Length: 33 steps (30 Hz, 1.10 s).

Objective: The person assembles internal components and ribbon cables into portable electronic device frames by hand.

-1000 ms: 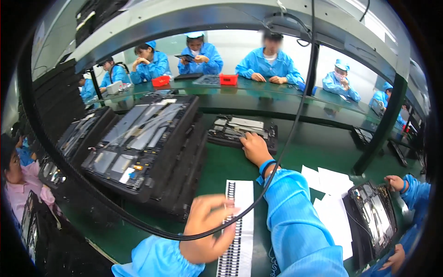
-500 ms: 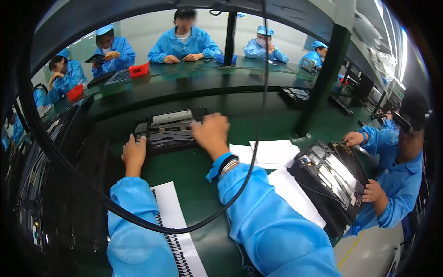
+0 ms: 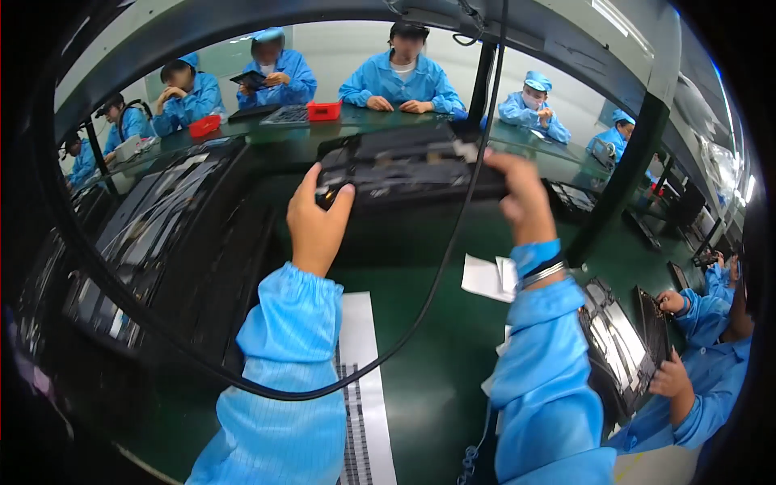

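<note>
Both my hands hold a flat black device chassis (image 3: 404, 170) raised above the green table (image 3: 420, 388). My left hand (image 3: 317, 222) grips its left end, thumb on the near edge. My right hand (image 3: 517, 194) grips its right end; that wrist wears a dark strap over a blue sleeve. The chassis is roughly level, its open inner side with parts facing up and toward me.
A slanted stack of black chassis (image 3: 153, 242) fills the left. A white printed sheet (image 3: 362, 388) and loose white papers (image 3: 489, 279) lie on the table. A black cable (image 3: 436, 267) hangs across. A person at right (image 3: 695, 380) handles another chassis (image 3: 618, 347). Several people sit opposite.
The chassis was lying on the table under my hands; it is now lifted up in both hands. My view has tilted upward and to the left.
</note>
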Available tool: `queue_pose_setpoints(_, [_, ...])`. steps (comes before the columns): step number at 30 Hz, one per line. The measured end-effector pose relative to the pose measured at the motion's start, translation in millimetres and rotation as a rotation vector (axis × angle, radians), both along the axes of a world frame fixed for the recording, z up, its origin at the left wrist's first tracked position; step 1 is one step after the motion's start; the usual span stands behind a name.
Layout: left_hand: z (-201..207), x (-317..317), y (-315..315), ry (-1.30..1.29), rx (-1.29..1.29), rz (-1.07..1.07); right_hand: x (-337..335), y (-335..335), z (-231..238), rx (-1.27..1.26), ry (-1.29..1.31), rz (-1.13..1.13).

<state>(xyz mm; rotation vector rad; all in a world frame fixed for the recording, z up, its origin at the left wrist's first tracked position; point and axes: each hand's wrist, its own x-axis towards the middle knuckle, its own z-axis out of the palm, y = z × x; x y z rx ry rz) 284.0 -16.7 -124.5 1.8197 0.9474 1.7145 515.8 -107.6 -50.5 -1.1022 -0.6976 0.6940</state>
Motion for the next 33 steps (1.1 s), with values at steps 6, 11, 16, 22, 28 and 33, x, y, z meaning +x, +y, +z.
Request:
queue_pose_setpoints(6, [8, -16, -95, 0.116, -0.099, -0.336, 20, -99, 86, 0.106, -0.197, 0.082])
queue_pose_setpoints(11, [2, -96, -192, 1.017, 0.274, -0.497, 28, -190, 36, 0.072, -0.15, 0.002])
queue_pose_setpoints(16, [-34, -144, -211, 1.047, 0.309, -0.533, 4, -263, -74, 0.028, 0.122, -0.043])
queue_pose_setpoints(22, [-33, -144, -216, 1.051, 0.276, -0.668, -26, -277, -109, -0.215, -0.11, -0.252])
queue_pose_setpoints(28, [-23, -140, -185, 0.898, 0.158, -0.812, -72, -254, -68, -0.337, -1.261, -0.479])
queue_pose_setpoints(33, [-47, -136, -141, 0.886, 0.31, -0.549, -170, -165, -64, -0.12, -1.384, -0.032])
